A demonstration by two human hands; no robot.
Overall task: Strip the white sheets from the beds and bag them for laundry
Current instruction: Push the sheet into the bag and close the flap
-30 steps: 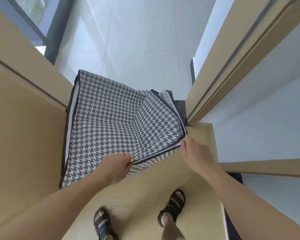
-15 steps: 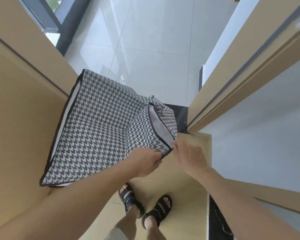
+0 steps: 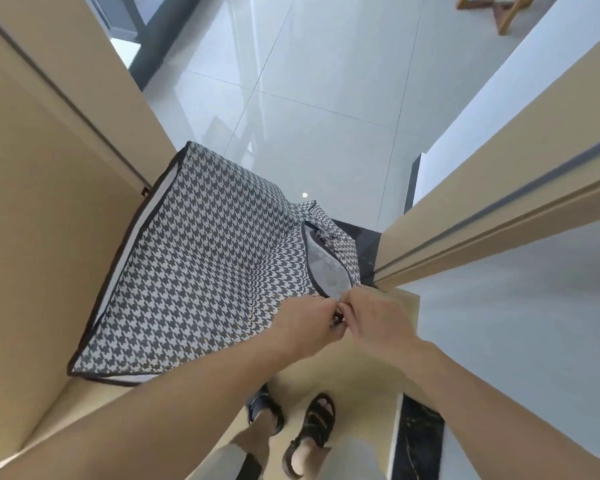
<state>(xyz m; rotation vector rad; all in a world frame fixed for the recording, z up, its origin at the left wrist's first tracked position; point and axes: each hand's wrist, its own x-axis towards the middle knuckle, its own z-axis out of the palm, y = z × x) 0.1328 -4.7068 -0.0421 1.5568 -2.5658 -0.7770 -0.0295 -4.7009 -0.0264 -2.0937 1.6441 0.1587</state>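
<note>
Left hand (image 3: 307, 320) & right hand (image 3: 373, 318) meet knuckle to knuckle, both pinching the near corner of houndstooth bag (image 3: 201, 271). Bag's long axis runs from that corner away toward tiled floor (image 3: 326, 81), tilted, left edge vs tan panel (image 3: 42, 202). Door frame (image 3: 499, 202) close on bag's right; floor beyond open.

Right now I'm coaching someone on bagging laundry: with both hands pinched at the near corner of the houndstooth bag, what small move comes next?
Probably draw the hands apart to widen the opening. The left hand and right hand meet at one corner of the houndstooth bag, and only a narrow slit of grey lining shows.
</note>
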